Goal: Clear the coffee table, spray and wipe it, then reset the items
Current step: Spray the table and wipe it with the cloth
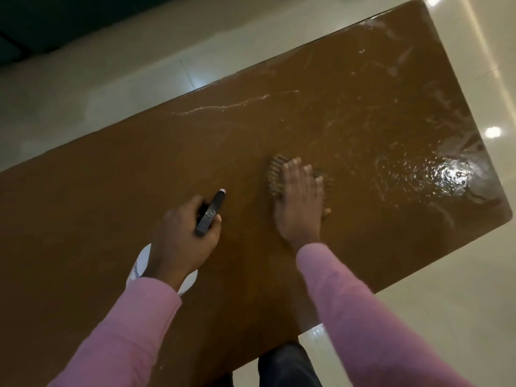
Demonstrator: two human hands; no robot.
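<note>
Coffee table (111, 191): brown glossy top, filling most of frame, slanting from lower left to upper right, on pale tiled floor (83, 93).

Left of centre: grips spray bottle (210, 216) with left hand (183, 236), fingers curled round black trigger head, nozzle pointing toward upper right. White bottle body showing under wrist; contact with table top not discernible. Grey mark on trigger head and dark print at edge of white body: both too blurred to read.

Centre: presses right hand (300, 199) palm down on brown ribbed cloth (275, 174), fingers straight and slightly spread, tips toward top of frame. Cloth flat on table, showing at left of fingers and just past fingertips on right.

Right end of table: wet patch (446, 174) with droplets and bright glare. Thin wet streaks (223, 106) near far edge, toward upper centre.

Pink sleeves (363, 317) on both forearms, entering from bottom of frame. Dark trouser leg (287, 364) at bottom centre, beside near table edge. Dark furniture (42, 18) in upper left corner, kind not discernible.
</note>
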